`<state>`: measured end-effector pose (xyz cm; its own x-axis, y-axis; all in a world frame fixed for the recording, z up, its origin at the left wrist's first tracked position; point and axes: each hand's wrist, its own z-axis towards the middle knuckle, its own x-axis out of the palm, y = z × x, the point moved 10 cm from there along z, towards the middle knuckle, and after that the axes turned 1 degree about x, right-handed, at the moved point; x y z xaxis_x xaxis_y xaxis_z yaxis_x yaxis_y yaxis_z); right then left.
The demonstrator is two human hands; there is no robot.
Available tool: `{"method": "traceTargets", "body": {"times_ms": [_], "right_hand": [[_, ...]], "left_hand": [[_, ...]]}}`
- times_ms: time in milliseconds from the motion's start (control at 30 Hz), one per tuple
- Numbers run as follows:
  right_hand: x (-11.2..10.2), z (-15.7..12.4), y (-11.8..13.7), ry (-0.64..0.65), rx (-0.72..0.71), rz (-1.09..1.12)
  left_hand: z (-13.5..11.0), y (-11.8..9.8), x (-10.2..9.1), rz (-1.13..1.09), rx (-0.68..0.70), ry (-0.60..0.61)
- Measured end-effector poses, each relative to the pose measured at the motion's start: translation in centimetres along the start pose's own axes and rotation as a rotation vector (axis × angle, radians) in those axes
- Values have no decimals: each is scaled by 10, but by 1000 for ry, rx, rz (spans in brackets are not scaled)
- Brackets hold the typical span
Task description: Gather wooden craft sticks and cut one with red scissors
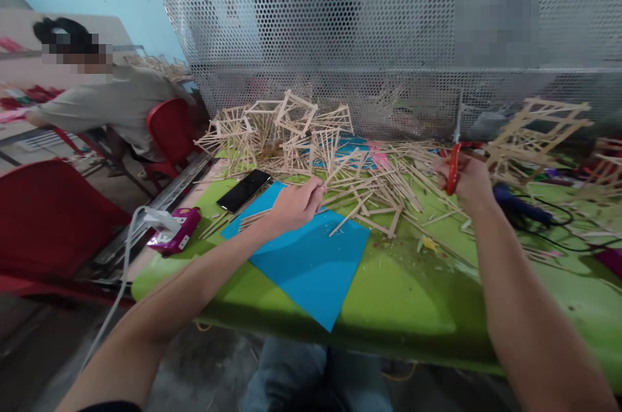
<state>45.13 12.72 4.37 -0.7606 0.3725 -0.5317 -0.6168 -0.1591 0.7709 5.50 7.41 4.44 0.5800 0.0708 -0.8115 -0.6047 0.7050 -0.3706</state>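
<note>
The left hand (297, 203) reaches over the blue sheet (311, 263) near the bench's (413, 282) front edge, fingers pinched together on the near end of the loose sticks (369, 185) heaped mid-bench. Whether it grips one or several I cannot tell. The right hand (469, 180) is closed round the red handles of the scissors (453, 166), held toward the back right with the blades pointing up.

The risks, as I judge them:
- The sticks lie crossed and tangled, so a pull on one could drag others along and scatter them over the front edge.
- The upright blades stand just beside a glued frame (534, 133), and a careless swing could snag or crack it.
- The glue gun (518, 208) and its cable (558, 230) lie just right of the right wrist, where a forearm could catch the cable or touch the nozzle, which may be hot.
- The phone (243, 190) sits near the left edge, close to the left hand, and sliding sticks could nudge it.
</note>
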Motion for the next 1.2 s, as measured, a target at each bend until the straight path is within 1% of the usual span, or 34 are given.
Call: {"method": "traceTargets", "body": {"times_ms": [33,67,133,200,267,300,367,433,533,667,800,900,967,1067,1133,1200], "right_hand": [[6,-2,8,1,-9,114],[12,-5,16,-1,-8,183],[28,-14,36,16,-11,276],[49,-27,63,75,-28,377],[70,-43,89,137,-18,585],[79,-52,101,153,-19,644],[92,-68,119,164,-26,719],[101,-80,132,169,-49,747],[107,-89,139,157,-76,690],[107,-90,136,141,-63,599],[101,-86,137,145,-94,624],[97,-83,139,178,-131,656],[96,-81,138,204,-138,678],[93,-77,135,206,-151,720],[94,-76,132,213,-158,724],[100,-76,132,236,-152,699]], "left_hand": [[-1,0,0,5,8,-1],[-2,-1,1,22,15,-6],[-3,-2,1,78,30,-20],[-5,-3,2,129,47,-30],[-6,-5,3,151,66,-28],[-6,-6,4,154,72,-19],[-7,-9,7,164,84,9],[-7,-14,10,187,101,43],[-9,-22,13,227,143,73],[-11,-25,16,232,171,105],[-10,-22,16,206,178,103],[-9,-21,12,204,206,80],[-8,-18,9,228,226,74],[-5,-12,4,296,249,70],[-3,-7,1,336,255,66],[0,-3,-2,361,247,59]]}}
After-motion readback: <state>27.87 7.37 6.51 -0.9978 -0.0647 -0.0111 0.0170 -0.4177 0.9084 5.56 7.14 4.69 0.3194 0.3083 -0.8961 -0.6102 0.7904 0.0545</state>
